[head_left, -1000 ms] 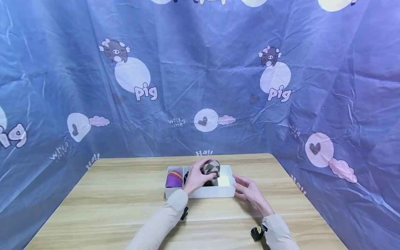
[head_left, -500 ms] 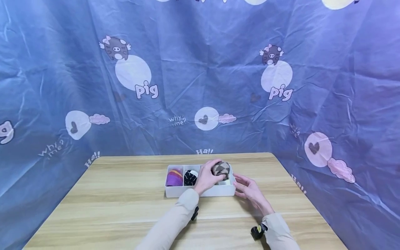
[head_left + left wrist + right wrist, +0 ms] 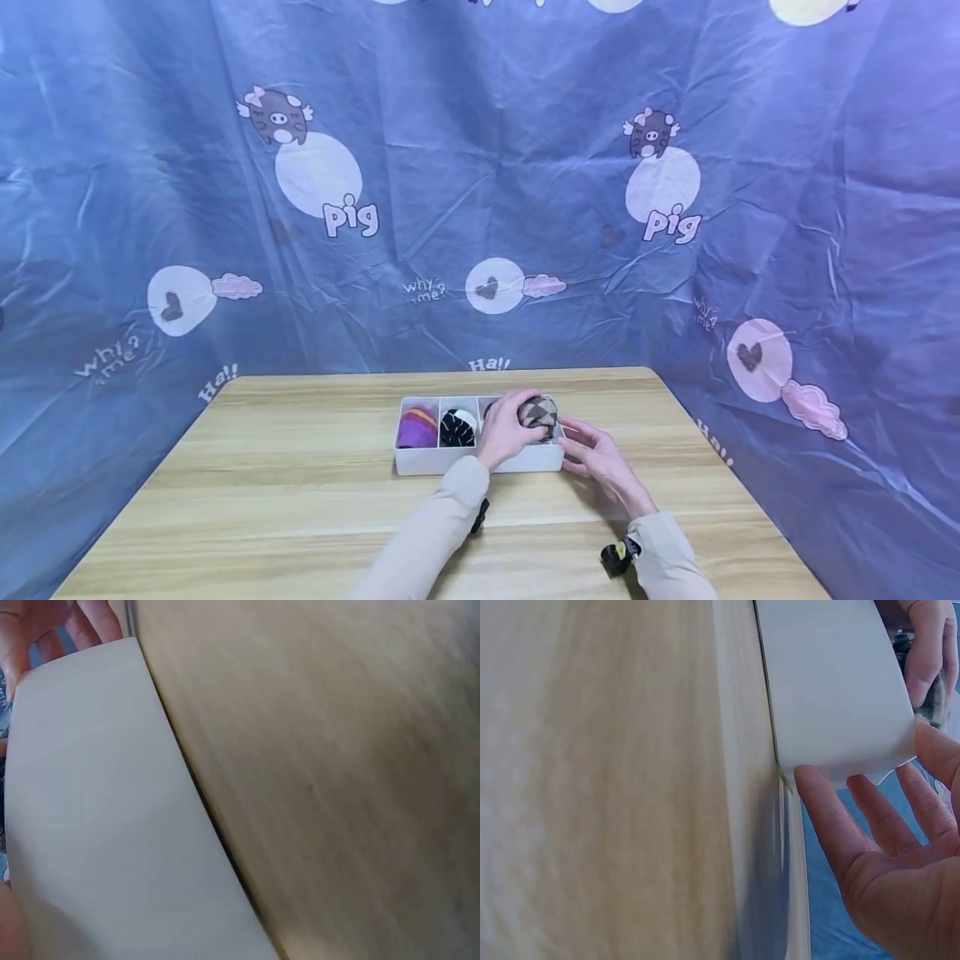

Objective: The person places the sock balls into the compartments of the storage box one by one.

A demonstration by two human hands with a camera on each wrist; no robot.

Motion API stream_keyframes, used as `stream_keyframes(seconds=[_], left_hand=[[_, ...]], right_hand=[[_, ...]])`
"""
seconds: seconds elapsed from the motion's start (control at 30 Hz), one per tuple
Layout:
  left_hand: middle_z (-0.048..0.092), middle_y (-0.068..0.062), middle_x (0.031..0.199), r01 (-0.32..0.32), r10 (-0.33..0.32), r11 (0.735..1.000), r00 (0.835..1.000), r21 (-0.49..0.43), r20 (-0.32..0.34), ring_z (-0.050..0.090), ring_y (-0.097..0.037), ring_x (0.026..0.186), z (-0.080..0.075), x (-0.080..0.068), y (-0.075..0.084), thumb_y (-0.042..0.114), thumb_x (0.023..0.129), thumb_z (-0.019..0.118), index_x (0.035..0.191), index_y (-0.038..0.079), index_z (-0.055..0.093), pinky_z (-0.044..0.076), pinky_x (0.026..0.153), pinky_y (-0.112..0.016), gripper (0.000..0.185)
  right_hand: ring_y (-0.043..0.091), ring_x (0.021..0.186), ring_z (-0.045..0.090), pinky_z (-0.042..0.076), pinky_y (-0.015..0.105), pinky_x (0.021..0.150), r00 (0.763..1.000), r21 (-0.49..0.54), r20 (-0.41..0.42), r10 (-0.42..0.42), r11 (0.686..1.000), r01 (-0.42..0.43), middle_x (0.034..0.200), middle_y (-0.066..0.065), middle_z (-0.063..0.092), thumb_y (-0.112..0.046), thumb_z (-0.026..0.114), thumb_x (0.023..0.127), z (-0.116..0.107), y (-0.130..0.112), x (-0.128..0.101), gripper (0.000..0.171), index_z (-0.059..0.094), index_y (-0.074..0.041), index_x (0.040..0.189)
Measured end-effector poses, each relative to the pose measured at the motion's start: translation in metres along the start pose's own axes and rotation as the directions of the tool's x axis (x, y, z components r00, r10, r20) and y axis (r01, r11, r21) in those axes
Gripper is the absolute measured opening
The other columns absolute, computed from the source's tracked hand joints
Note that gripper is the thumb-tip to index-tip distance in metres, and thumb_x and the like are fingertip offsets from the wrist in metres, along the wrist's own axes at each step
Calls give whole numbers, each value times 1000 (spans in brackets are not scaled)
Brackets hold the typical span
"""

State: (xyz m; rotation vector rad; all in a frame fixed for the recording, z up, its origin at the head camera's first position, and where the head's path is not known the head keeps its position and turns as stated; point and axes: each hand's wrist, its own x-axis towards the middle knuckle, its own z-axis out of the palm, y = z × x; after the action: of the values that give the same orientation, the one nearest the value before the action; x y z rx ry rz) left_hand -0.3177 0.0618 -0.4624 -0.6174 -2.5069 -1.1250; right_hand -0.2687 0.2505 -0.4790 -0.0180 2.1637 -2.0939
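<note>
Argyle sock roll (image 3: 538, 412) sits in the left hand (image 3: 510, 429), brown with tan diamonds, fingers curled round it from the left side. It hangs over the rightmost compartment of the white tray (image 3: 480, 459), at roughly 3 o'clock of the tray centre, low at the rim; cannot tell whether it touches the floor of that slot.

Right hand (image 3: 596, 457) has fingers straight and relaxed, holding nothing, fingertips touching the tray's right end wall. Right wrist view confirms it: spread fingers (image 3: 832, 825) against the corner of the tray wall (image 3: 832, 682), palm facing it. Left wrist view shows only the tray's outer wall (image 3: 97, 817) and blurred tabletop.

Tray contents, going toward 9 o'clock: black-and-white roll (image 3: 457, 427) in the second slot, purple roll (image 3: 417, 427) with orange stripes in the far-left slot. Third slot is mostly hidden behind the left hand; something dark shows there, can't identify it.

Progress, my read: two slots filled for sure, the argyle roll is over its slot but not released. Left: seat it and let go.

Tray sits at mid-table on the wooden table (image 3: 262, 492), blue printed cloth (image 3: 480, 208) at 12 o'clock and on both sides.
</note>
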Motion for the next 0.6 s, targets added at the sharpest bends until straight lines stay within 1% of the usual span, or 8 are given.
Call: stream_keyframes(seconds=[0.1, 0.2, 0.3, 0.37, 0.47, 0.53, 0.6], left_hand=[[68, 0, 116, -7, 7, 999, 1000, 42, -8, 63, -18, 106, 2, 0, 0, 31, 69, 84, 127, 25, 65, 48, 93, -35, 60], [68, -1, 115, -17, 17, 995, 1000, 101, -5, 64, -19, 103, 2, 0, 3, 33, 69, 84, 125, 28, 65, 48, 92, -37, 60], [66, -1, 116, -34, 32, 985, 999, 172, 15, 63, -19, 103, 3, 0, 4, 37, 69, 84, 126, 29, 65, 47, 93, -36, 60], [64, -1, 118, -34, 27, 981, 999, 193, 35, 62, -18, 103, 4, 0, 5, 42, 70, 84, 127, 30, 64, 46, 94, -36, 62], [63, -2, 119, -35, 24, 982, 998, 187, 63, 61, -18, 104, 4, 1, 4, 49, 70, 83, 130, 30, 62, 45, 95, -36, 66], [61, -3, 121, -35, 20, 987, 995, 155, 94, 60, -19, 105, 2, 1, 4, 46, 71, 83, 131, 29, 61, 45, 95, -36, 66], [59, -4, 122, -29, 15, 994, 991, 105, 134, 60, -20, 105, -2, 1, 5, 40, 72, 82, 133, 26, 60, 44, 94, -36, 67]], right_hand=[[29, 119, 58, 52, 45, 97, 1000, 11, -5, -2, 1000, 2, 149, 31, 38, -12, 61, 97, 1, 1, 1, 58, 37, 2, 148], [28, 118, 59, 52, 44, 97, 1000, 10, -2, -2, 1000, 2, 148, 31, 39, -12, 61, 97, 0, 0, 2, 58, 37, 2, 148], [27, 117, 60, 53, 43, 96, 1000, 9, 0, 2, 1000, -2, 148, 29, 40, -13, 62, 96, -1, 0, 2, 58, 38, 1, 147], [26, 117, 60, 53, 42, 96, 1000, 1, 10, -2, 1000, 2, 148, 30, 40, -14, 62, 96, -1, 0, 2, 59, 38, 1, 148], [25, 117, 60, 53, 42, 96, 1000, -2, 20, -8, 1000, 8, 149, 30, 39, -16, 61, 97, -2, 0, 2, 59, 37, 1, 148], [25, 117, 60, 53, 42, 97, 1000, -5, 21, -6, 1000, 6, 149, 29, 38, -15, 60, 97, -2, -1, 2, 59, 36, 1, 148], [25, 117, 60, 53, 42, 97, 1000, -1, 15, 1, 1000, -1, 149, 29, 39, -14, 61, 97, -2, -2, 2, 58, 37, 0, 148]])
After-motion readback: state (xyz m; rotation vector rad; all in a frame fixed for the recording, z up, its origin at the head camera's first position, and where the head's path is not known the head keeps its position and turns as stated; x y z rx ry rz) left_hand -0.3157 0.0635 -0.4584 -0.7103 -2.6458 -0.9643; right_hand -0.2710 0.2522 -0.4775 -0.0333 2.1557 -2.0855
